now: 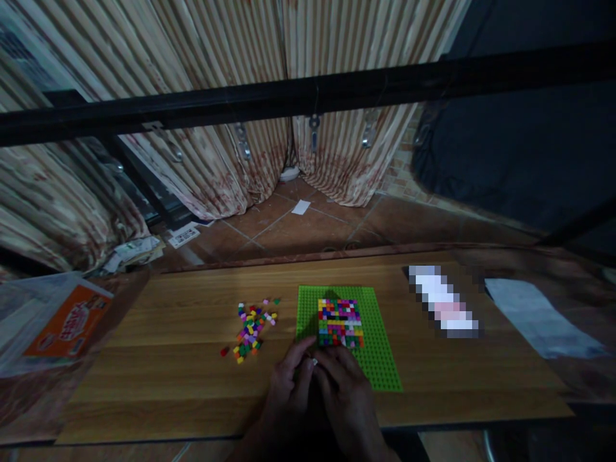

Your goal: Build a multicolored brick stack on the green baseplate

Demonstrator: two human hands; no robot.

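Note:
A green baseplate (380,366) lies on the wooden table (168,385), with a patch of small multicoloured bricks (339,322) pressed onto its middle. Both my hands meet at the plate's near left corner. My left hand (289,391) and my right hand (346,394) have their fingers curled together, pinching a tiny pale piece (314,362) between the fingertips. A loose heap of small coloured bricks (251,330) lies on the table to the left of the plate, a short way from my left hand.
A black bar (308,96) crosses the view above the table. Striped curtains (216,128) hang behind over a tiled floor. An orange-printed packet (67,324) lies at the far left. A blurred white object (445,301) and a sheet of paper (539,317) lie on the right.

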